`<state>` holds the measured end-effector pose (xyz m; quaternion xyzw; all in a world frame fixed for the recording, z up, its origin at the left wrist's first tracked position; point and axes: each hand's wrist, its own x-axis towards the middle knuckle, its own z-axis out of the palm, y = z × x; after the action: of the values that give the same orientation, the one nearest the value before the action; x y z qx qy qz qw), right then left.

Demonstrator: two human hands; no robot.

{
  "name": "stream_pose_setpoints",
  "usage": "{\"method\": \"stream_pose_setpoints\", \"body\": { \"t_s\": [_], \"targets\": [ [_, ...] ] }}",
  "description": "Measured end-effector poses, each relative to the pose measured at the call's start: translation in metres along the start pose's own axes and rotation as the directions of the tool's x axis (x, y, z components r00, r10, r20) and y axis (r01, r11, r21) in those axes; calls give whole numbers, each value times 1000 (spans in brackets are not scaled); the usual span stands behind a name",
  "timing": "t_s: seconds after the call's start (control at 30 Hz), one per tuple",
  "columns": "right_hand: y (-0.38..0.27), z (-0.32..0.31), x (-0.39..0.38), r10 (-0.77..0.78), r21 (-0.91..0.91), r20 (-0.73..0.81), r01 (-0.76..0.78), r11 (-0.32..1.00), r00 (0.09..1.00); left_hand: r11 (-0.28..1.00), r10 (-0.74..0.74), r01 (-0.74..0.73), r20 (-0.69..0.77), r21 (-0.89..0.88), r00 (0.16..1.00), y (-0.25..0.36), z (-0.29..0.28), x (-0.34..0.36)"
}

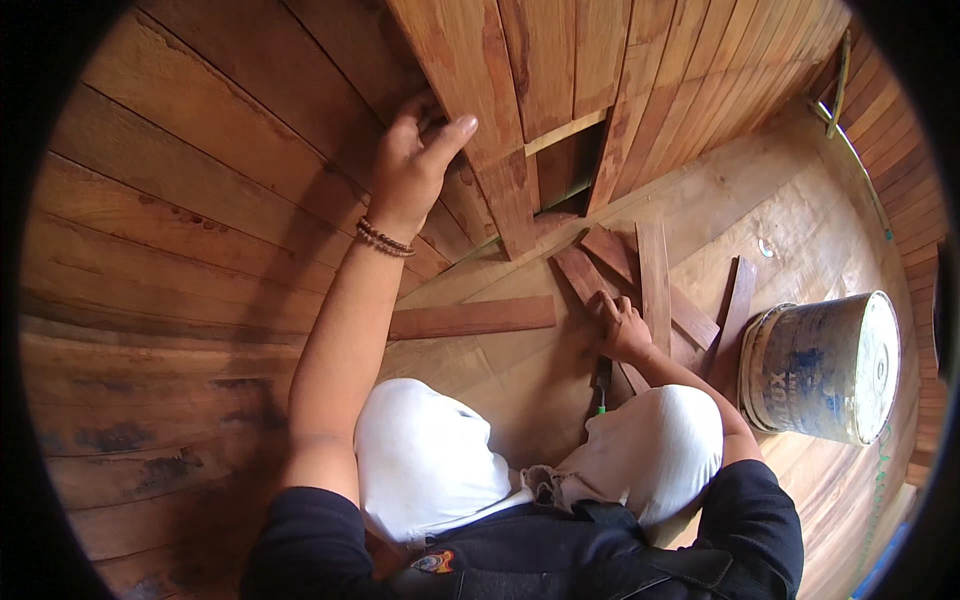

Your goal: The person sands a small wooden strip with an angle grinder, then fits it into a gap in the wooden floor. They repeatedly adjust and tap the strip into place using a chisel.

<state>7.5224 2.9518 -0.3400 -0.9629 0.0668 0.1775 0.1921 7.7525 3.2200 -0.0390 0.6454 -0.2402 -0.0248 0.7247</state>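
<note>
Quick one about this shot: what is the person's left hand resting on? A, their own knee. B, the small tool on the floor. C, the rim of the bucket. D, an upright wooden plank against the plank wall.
D: the left hand grips the edge of the upright wooden plank on the wall, far from the bucket, while the right hand is down among the loose plank pieces on the floor.

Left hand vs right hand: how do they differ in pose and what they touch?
The left hand is raised, gripping the edge of an upright wall plank; the right hand is low, resting on loose wood strips on the floor. The left wrist wears a bead bracelet; the right wrist shows none. Both are bare and touching reddish wood.
</note>
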Motion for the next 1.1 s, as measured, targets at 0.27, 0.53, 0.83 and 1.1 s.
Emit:
{"method": "stream_pose_setpoints", "body": {
  "t_s": [0.27,0.53,0.83,1.1],
  "targets": [
    [-3,2,-33,97,231,-38,-86,969,995,777,-478,452,-57,438,877,-107,-35,-31],
    [-18,35,-61,-122,417,-11,116,902,992,681,-575,413,92,604,813,-202,-20,-44],
    [-2,74,-123,-515,392,-110,513,764,850,551,-550,404,-47,731,834,-238,-36,-40],
    [-5,71,-121,92,151,292,-141,978,952,634,-519,377,10,675,855,-228,-36,-34]
  ]
}}
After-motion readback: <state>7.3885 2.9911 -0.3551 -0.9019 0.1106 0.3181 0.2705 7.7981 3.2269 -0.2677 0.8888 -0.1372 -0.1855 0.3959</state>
